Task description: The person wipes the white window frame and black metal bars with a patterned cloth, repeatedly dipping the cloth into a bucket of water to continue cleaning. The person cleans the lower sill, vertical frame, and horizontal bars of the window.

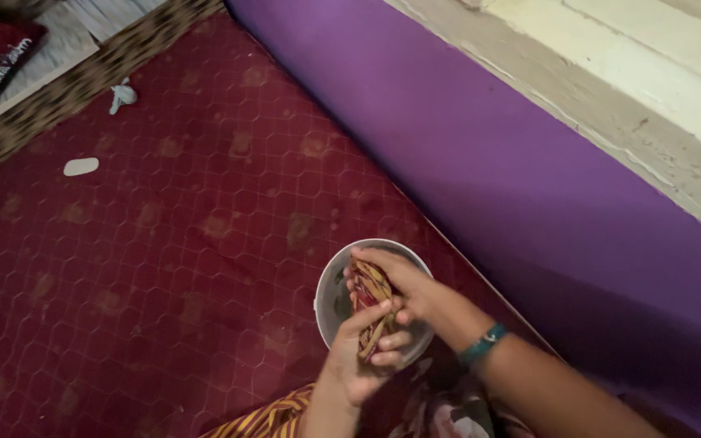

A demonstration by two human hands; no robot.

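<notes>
Mattress (164,243): dark red, quilted diamond pattern with tan blotches. Cloth roll (371,304): red with yellow stripes. Bowl (330,296): grey-white. Side panel (513,178): plain purple. Wristband (482,344): teal.

Arms: both bare to the forearm, no sleeves in view.
Right wrist: teal beaded bracelet (483,343).
Garment: striped yellow-and-maroon cloth (273,418), possibly a skirt or wrap.

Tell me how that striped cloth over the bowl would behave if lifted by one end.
Probably floppy: the striped cloth is bunched and twisted between the left hand and right hand. Likely light, since fingers alone hold it above the bowl. Whether it is wet cannot be told.
</notes>
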